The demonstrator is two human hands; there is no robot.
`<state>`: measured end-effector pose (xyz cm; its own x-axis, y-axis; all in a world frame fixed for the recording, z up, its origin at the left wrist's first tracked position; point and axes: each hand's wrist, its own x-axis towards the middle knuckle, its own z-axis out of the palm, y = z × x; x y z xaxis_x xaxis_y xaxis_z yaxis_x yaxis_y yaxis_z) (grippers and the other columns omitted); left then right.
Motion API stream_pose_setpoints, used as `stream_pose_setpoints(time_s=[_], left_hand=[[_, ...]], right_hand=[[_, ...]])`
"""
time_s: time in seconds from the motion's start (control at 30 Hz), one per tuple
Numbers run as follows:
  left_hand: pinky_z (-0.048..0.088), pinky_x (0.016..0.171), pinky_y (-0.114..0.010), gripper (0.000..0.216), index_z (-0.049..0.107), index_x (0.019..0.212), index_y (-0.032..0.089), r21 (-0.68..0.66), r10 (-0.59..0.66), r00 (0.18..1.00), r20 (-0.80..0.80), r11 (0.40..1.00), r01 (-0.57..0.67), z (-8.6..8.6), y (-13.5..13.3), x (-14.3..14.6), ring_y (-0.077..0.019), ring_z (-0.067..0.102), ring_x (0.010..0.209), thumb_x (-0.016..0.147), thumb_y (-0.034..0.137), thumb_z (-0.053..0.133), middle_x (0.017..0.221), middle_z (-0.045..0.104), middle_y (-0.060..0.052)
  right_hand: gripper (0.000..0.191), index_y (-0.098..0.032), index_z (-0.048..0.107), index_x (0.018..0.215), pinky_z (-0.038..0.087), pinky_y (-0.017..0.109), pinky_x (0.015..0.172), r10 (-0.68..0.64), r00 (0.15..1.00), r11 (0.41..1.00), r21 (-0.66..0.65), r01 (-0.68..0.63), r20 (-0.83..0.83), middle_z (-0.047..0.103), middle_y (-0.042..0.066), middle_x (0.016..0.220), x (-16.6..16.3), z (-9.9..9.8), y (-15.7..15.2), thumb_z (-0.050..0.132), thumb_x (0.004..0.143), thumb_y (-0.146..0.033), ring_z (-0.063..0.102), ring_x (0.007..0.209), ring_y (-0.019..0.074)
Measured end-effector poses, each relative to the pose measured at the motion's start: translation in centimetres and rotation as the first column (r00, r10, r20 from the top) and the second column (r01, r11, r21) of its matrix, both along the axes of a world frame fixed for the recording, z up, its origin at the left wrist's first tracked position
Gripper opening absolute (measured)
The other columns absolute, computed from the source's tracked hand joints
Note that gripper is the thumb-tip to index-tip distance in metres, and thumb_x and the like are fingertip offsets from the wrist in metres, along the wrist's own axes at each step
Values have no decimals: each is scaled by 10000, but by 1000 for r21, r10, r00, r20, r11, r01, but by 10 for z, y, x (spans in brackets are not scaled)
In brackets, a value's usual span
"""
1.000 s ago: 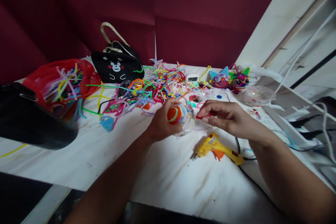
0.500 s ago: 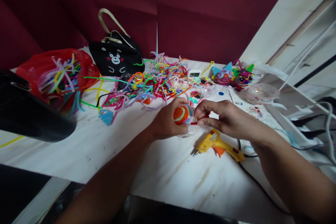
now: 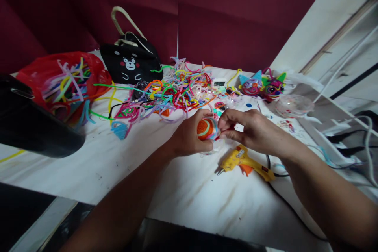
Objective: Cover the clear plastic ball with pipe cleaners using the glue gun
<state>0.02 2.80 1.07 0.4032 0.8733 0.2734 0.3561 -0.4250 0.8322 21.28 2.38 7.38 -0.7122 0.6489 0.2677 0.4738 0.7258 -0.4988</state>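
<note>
My left hand [image 3: 187, 138] is wrapped round a clear ball [image 3: 208, 130] covered with orange and coloured pipe-cleaner spirals, held just above the white table [image 3: 177, 189]. My right hand [image 3: 251, 130] pinches a small red piece [image 3: 222, 130] against the ball's right side. Both hands meet at the middle of the table. A yellow glue gun [image 3: 243, 161] lies on the table just below my right hand, its nozzle pointing left.
A tangle of coloured pipe cleaners [image 3: 168, 94] lies behind the hands. A red bag [image 3: 59, 82] holds more at the left, by a black object [image 3: 32, 126]. A black bear bag [image 3: 131, 67], two finished figures [image 3: 261, 84] and a clear half-shell [image 3: 293, 104] sit further back.
My right hand moved left with the red piece until it touched the ball. The view shifted slightly; the glue gun stayed where it was.
</note>
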Motion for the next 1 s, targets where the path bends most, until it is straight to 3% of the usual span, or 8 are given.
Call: stream_pose_setpoints(time_s=[0.33, 0.53, 0.73, 1.0], left_hand=[[490, 701, -320, 643, 497, 1195, 214, 12, 34, 999, 0, 999, -34, 4, -2, 0, -216, 632, 811, 581, 224, 689, 965, 654, -23], [510, 801, -376, 665, 489, 1203, 209, 59, 40, 999, -35, 998, -38, 4, -2, 0, -259, 651, 923, 575, 231, 706, 1100, 667, -68], [516, 820, -384, 685, 489, 1228, 209, 87, 36, 998, -58, 996, -31, 0, -1, 0, -264, 651, 942, 578, 231, 706, 1144, 658, -77], [507, 742, -342, 640, 487, 1203, 219, 105, 62, 995, -75, 993, -54, -4, -1, 2, -225, 635, 849, 612, 280, 726, 1030, 656, -41]], right_hand=[[83, -198, 571, 843, 389, 216, 552, -136, 991, 965, 226, 132, 1, 633, -10, 686, -10, -6, -17, 621, 883, -144, 561, 552, 115], [122, -199, 558, 810, 364, 213, 528, -167, 986, 950, 264, 167, -22, 587, -24, 653, -14, -7, -18, 662, 862, -163, 524, 528, 108], [151, -190, 572, 813, 368, 200, 514, -227, 974, 965, 130, 226, -6, 562, -52, 605, -13, -5, -10, 718, 787, -165, 492, 501, 92], [184, -195, 577, 768, 359, 202, 503, -276, 961, 961, 13, 275, 22, 558, -63, 570, -16, 2, -4, 717, 684, -110, 491, 495, 94]])
